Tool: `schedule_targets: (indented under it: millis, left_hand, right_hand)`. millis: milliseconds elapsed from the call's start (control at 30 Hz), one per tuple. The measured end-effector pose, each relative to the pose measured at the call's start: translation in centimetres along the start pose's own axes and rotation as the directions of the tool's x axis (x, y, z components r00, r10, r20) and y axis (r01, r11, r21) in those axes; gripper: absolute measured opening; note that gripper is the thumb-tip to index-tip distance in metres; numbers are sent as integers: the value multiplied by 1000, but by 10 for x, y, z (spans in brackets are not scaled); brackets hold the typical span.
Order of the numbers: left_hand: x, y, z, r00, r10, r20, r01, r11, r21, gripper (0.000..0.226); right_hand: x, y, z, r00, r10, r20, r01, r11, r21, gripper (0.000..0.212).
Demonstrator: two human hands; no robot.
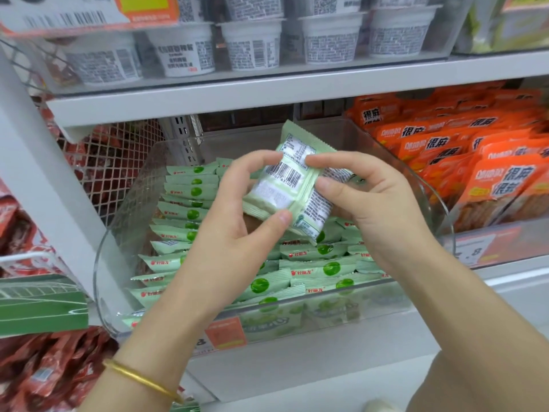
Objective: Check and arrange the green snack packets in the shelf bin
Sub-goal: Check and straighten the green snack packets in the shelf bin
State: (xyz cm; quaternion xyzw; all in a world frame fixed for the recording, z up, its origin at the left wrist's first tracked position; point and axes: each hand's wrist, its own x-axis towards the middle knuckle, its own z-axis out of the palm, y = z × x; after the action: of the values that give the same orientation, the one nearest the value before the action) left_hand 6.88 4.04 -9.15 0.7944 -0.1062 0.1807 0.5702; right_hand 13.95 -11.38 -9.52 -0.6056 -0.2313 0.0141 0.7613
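Above a clear plastic shelf bin (416, 295), both hands hold a small stack of pale green snack packets (285, 188), back side up with the barcode showing. My left hand (237, 233) grips the stack from the left, thumb under its lower edge. My right hand (374, 203) pinches it from the right, fingertips on the top seam. Several more green packets (315, 269) lie stacked in rows in the bin beneath.
White cups (184, 52) stand on the shelf above. Orange snack packets (481, 162) fill the bin to the right. Red packets (47, 373) hang at lower left, behind a wire mesh (113, 162). An orange price tag (225, 331) sits on the bin's front.
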Motion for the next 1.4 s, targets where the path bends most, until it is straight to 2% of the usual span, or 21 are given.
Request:
schedule_targets:
  millis: [233, 434, 534, 667, 767, 800, 867, 934, 1034, 1134, 1201, 1234, 1267, 1334, 1401]
  left_hand:
    - [0, 2, -1, 1000, -26, -5, 26, 999, -43, 49]
    - [1, 0, 1, 985, -110, -131, 95, 989, -113, 46]
    - [3, -2, 2, 957, -194, -214, 143, 962, -232, 48]
    - [6, -7, -2, 902, -324, -284, 229, 919, -322, 48]
    - [9, -9, -8, 863, -391, -319, 244, 877, -415, 42]
    - [10, -10, -11, 852, -409, -325, 255, 869, -425, 40]
    - [11, -11, -16, 838, -447, -314, 300, 856, -421, 39]
    - [12, -15, -19, 833, -478, -278, 349, 844, -407, 40]
    - [13, -16, -19, 836, -503, -218, 408, 836, -366, 40]
    - [18, -13, -21, 834, -493, -246, 398, 848, -351, 26]
    - [22, -17, -29, 844, -403, -354, 368, 915, -163, 23]
    - [23, -21, -34, 864, -315, -392, 353, 935, 25, 27]
    - [25, -26, -39, 892, -231, -389, 341, 909, 241, 34]
    - [28, -37, -44, 948, -162, -275, 299, 752, 587, 43]
    - [31, -46, -43, 967, -213, -141, 246, 627, 739, 49]
  right_hand:
    - [1, -2, 1, 1000, 23, 5, -23, 999, 25, 25]
    - [1, -3, 1, 998, 52, -17, -52, 999, 3, 27]
    - [1, 1, 1, 998, 60, 0, -60, 998, -33, 26]
    - [0, 4, 2, 994, 98, 47, -98, 995, -12, 13]
    - [1, 2, 1, 988, 121, 99, -130, 987, 92, 34]
    - [1, 1, 0, 987, 119, 112, -128, 989, 77, 42]
    - [0, 2, 0, 991, 66, 114, -59, 997, -57, 59]
    - [0, 4, -1, 990, -49, 134, 86, 954, -286, 68]
    - [3, 8, 2, 958, -181, 221, 279, 762, -584, 51]
    - [11, 11, 4, 932, -303, 202, 358, 665, -656, 31]
    - [15, 12, 6, 926, -350, 139, 343, 628, -699, 17]
    - [16, 12, 8, 927, -360, 110, 321, 604, -729, 13]
    - [17, 13, 9, 927, -363, 92, 302, 578, -758, 12]
    - [20, 13, 14, 932, -350, 90, 272, 514, -813, 14]
    - [25, 12, 22, 942, -321, 100, 241, 438, -866, 17]
